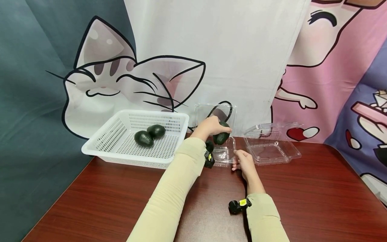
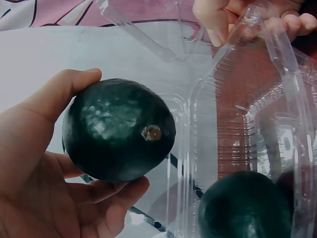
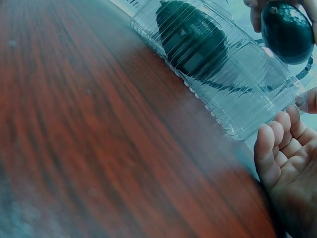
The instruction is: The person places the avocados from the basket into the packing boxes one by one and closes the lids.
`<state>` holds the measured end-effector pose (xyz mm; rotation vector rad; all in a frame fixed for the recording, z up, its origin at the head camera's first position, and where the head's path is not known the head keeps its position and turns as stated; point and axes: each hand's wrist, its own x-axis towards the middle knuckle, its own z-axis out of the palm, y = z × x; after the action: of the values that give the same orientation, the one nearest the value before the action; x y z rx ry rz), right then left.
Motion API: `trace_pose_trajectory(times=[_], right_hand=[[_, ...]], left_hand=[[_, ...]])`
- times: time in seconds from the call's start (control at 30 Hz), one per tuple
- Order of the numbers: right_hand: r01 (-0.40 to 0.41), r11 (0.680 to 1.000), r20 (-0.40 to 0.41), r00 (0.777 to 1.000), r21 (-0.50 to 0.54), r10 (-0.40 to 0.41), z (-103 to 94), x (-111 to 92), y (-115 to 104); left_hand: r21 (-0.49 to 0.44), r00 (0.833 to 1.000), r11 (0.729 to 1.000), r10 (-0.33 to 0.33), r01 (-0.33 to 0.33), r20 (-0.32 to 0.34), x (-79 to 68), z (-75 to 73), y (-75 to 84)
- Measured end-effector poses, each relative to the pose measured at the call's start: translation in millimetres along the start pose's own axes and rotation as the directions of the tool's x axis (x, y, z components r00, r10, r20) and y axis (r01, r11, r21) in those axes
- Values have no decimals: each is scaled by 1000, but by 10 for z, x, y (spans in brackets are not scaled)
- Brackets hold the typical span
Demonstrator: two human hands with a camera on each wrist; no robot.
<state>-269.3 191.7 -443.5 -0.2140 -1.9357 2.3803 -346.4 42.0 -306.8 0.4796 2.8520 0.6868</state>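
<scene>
My left hand [image 1: 211, 127] grips a dark green avocado [image 2: 119, 130] between thumb and fingers, above an opened clear plastic clamshell box [image 1: 224, 153]. In the left wrist view, the avocado's brown stem end faces the camera. Inside the clamshell's base lies another avocado [image 3: 190, 42], mostly hidden behind my left wrist in the head view. My right hand [image 1: 246, 163] pinches the near right corner of the box's rim between thumb and fingers, its other fingers curled beneath. The clear lid stands up at the back against the curtain.
To the left stands a white perforated basket [image 1: 87, 148] holding two avocados [image 1: 144, 138]. A second opened clear clamshell [image 1: 272, 153] sits to the right of the first. Behind the reddish-brown table [image 1: 127, 201] hangs a cartoon-printed curtain [image 1: 242, 50].
</scene>
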Motion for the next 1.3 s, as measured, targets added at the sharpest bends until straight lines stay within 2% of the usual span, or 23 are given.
trace_pose_trajectory(times=[0.3, 0.47, 0.8, 0.97, 1.3], right_hand=[[6, 1000, 6, 1000, -13, -6, 1, 8, -1], [4, 1000, 5, 1000, -15, -4, -1, 10, -7], [6, 1000, 9, 1000, -12, -6, 1, 10, 2], [-4, 1000, 1, 1000, -10, 4, 7, 15, 2], [-18, 1000, 9, 1000, 0, 18, -7, 30, 13]], left_hand=[[36, 998, 998, -53, 52, 17, 36, 107, -48], [60, 999, 997, -44, 43, 3, 52, 160, -62], [16, 1000, 1000, -6, 6, 11, 23, 247, -59], [15, 1000, 1000, -13, 13, 18, 18, 293, -42], [118, 991, 991, -72, 59, 112, -4, 305, 24]])
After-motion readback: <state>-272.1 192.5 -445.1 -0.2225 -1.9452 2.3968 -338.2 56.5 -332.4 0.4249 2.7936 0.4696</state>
